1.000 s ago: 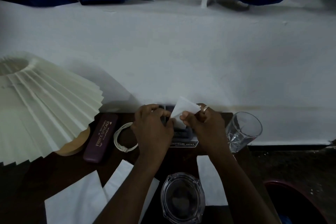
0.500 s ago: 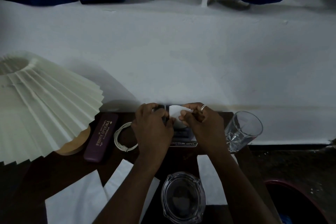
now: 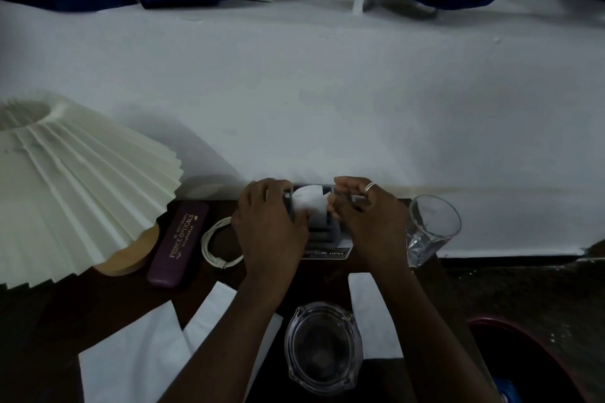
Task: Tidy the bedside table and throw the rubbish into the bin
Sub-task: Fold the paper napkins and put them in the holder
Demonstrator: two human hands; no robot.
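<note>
Both hands on a tissue at the table's rear edge

Centrally, fingers [image 3: 340, 203] of the right hand [image 3: 370, 222] and left hand [image 3: 271, 226] pinch a crumpled white tissue [image 3: 309, 201] above a grey holder [image 3: 322, 229]. Glass [image 3: 429, 229] right, ashtray [image 3: 324, 347] nearer, bin [image 3: 537, 360] beside the table [image 3: 98, 301].

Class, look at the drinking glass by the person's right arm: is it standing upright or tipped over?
Upright. The drinking glass stands on its base at the table's right edge, its open rim facing up; the lean looks like wide-angle distortion.
</note>
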